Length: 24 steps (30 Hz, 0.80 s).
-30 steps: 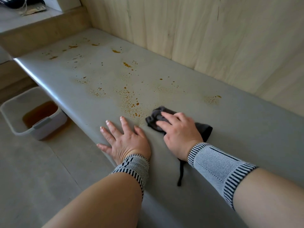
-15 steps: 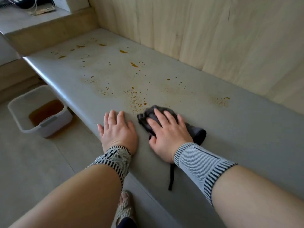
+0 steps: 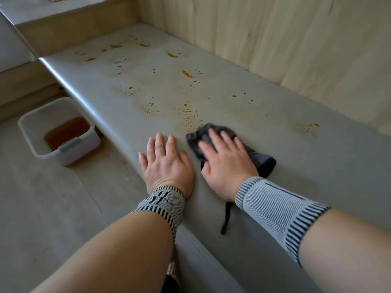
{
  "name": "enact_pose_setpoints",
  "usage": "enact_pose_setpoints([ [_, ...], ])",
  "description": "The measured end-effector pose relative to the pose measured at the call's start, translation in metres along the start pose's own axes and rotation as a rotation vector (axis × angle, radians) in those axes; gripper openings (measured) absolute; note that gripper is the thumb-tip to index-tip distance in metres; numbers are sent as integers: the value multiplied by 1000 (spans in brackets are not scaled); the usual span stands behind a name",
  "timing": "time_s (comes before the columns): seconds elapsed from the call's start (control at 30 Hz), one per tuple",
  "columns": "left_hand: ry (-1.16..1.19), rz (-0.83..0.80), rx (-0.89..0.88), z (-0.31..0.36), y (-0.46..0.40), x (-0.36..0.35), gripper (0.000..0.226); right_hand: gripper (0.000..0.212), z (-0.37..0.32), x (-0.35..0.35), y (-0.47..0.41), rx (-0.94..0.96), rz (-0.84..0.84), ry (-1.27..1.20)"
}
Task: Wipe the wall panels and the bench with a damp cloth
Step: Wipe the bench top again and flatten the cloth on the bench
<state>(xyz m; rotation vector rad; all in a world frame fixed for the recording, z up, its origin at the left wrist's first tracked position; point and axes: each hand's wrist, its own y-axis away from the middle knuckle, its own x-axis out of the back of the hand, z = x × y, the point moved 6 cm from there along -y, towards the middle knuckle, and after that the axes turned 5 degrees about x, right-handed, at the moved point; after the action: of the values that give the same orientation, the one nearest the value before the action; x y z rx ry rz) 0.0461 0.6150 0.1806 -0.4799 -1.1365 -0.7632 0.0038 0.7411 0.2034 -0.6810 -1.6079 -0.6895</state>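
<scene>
**Kid:** Cloth (image 3: 259, 159), where is it?

**Helper:** It lies on the gray bench (image 3: 296, 166), under the right hand (image 3: 227, 163). The hand lies flat on top with its fingers spread and presses down. Much of the cloth is hidden below the palm. One dark bunch peeks out past the fingertips, another lump shows beside the wrist, and a thin dark strap (image 3: 226, 218) trails back toward us.

**Kid:** Those fingers look fuzzy.

**Helper:** Yes, they are blurred, so I cannot tell just how each one lies.

**Kid:** And the other hand?

**Helper:** The left hand (image 3: 167, 163) rests flat on the bench near its front edge, just beside the right one. Its fingers are straight and close together. It holds nothing. Both wrists wear striped knit bands (image 3: 275, 206). The arms are cut off at the bottom of the picture.

**Kid:** What is that between the arms, way down low?

**Helper:** Something pale and something dark. Too little shows to say what.

**Kid:** I see orange spots!

**Helper:** Brown-orange spots (image 3: 188, 119) are sprinkled on the bench just past the cloth, and more lie farther away. Some are tiny specks that are hard to make out.

**Kid:** And on the floor?

**Helper:** A white tub (image 3: 27, 127) sits on the left with brown water (image 3: 67, 131) inside. One corner tucks under the bench edge.

**Kid:** What is behind the bench?

**Helper:** Pale wooden wall panels (image 3: 275, 39) stand along its far side. Their tops are cut off.
</scene>
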Motion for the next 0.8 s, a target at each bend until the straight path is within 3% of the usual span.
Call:
enact_pose_setpoints([
  [0.1, 2, -5, -3, 0, 1, 1, 55, 63, 6, -2, 7, 108, -76, -7],
  [0.27, 0, -7, -11, -2, 0, 2, 56, 62, 13, 2, -19, -267, -9, -16],
  [0.47, 57, -34, 4, -4, -2, 1, 60, 56, -17, -2, -7, 233, -131, -9],
  [0.53, 61, -13, 3, -4, -1, 1, 62, 55, -2, -2, -18, 219, -120, 24],
  [0.67, 27, -12, -4, -3, -1, 0, 59, 53, 1, 3, -42, -25, -10, -17],
  [0.8, 1, -38, -2, -4, -2, -1, 59, 53, -11, -1, -29, 201, -84, -12],
])
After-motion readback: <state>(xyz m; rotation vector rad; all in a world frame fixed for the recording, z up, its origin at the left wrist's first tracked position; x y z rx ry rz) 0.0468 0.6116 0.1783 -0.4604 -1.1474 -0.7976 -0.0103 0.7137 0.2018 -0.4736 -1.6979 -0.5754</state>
